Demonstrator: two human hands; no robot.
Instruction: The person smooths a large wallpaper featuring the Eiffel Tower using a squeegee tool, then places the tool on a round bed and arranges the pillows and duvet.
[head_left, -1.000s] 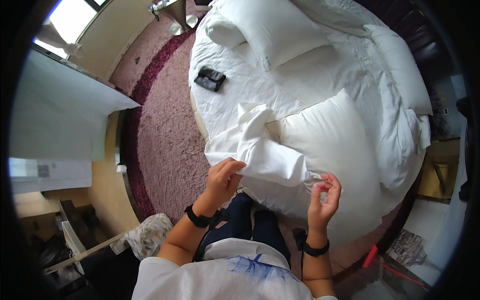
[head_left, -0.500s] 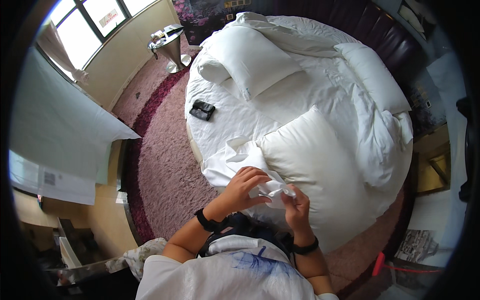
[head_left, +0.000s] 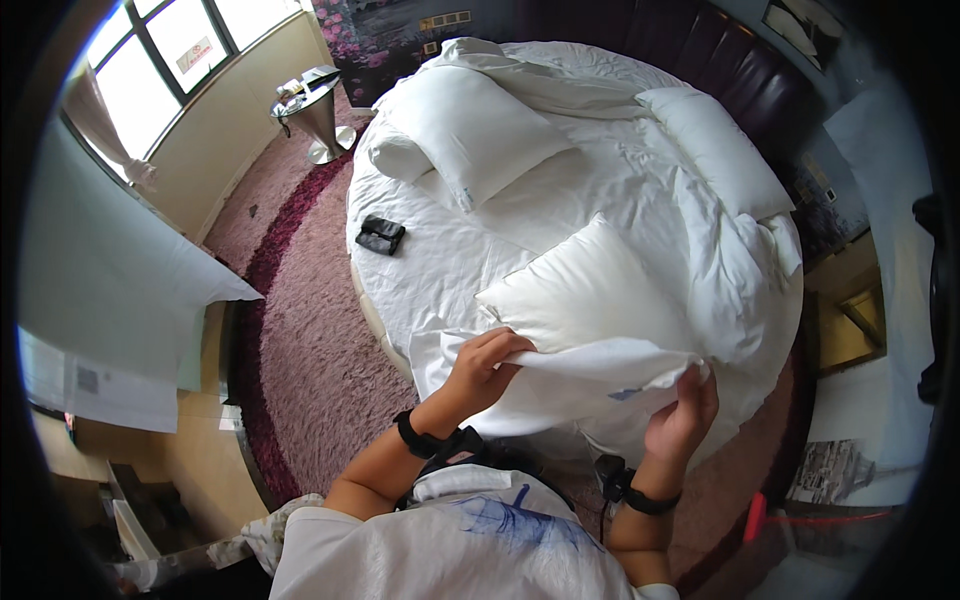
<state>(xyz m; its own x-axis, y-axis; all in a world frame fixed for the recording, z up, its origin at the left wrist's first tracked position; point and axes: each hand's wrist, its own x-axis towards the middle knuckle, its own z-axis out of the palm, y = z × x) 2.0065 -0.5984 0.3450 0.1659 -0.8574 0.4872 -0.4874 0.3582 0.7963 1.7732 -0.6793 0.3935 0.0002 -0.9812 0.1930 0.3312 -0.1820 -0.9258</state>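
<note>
A white pillowcase [head_left: 575, 385] with a small blue mark is stretched between my hands at the near edge of the round bed. Its left edge is pinched in my left hand [head_left: 482, 372], thumb below and fingers on top. My right hand [head_left: 684, 415] grips the opposite end, raised slightly off the bed. Just beyond the cloth lies a bare cream-white pillow [head_left: 595, 285], its near part covered from sight by the pillowcase. More of the pillowcase hangs in folds beside and below my left hand.
The round bed [head_left: 440, 270] holds two more white pillows [head_left: 490, 125] [head_left: 715, 150], a bunched duvet [head_left: 735, 290] and a black folded pouch [head_left: 380, 235]. A small metal-based side table [head_left: 318, 130] stands far left on pink carpet [head_left: 310, 330]. White sheets hang at the left.
My hands have moved apart, the right one going right, and the gathered pillowcase is now spread out between them. It covers the pillow's near part. The view has shifted slightly.
</note>
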